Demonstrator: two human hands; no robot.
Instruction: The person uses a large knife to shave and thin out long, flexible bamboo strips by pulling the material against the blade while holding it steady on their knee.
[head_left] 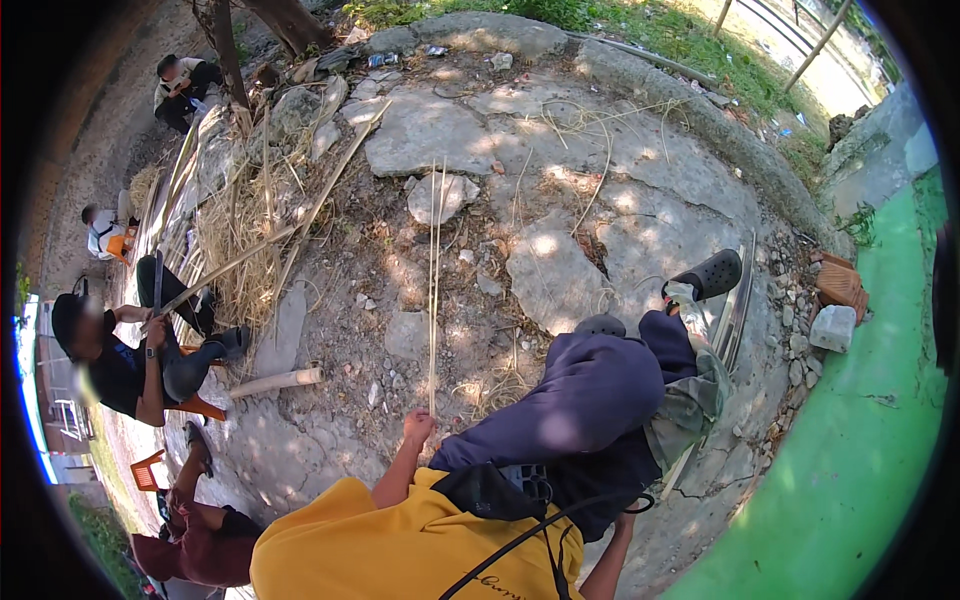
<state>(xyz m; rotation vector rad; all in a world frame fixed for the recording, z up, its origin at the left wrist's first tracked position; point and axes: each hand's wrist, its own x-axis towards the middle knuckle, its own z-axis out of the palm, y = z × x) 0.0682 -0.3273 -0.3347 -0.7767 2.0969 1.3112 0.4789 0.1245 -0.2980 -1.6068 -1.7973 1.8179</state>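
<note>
My left hand (419,426) is closed around the near end of two thin, pale bamboo strips (434,290). They reach straight away from me, side by side, their far ends over a flat stone (443,198). My right hand (626,522) is low beside my right thigh, partly covered by the dark trousers (560,400). Its fingers are mostly hidden, so whether it grips anything does not show. A dark loop (640,503) lies by that hand. Past my knees, a foot in a dark clog (717,274) rests on the ground.
To the left, a co-worker in black (110,365) holds a knife (157,290) and a long bamboo strip (225,268). Bamboo shavings (245,240) are heaped beyond. A bamboo pole (277,383) lies nearby. Bricks (842,285) and a pale block (832,328) edge the green surface (830,480).
</note>
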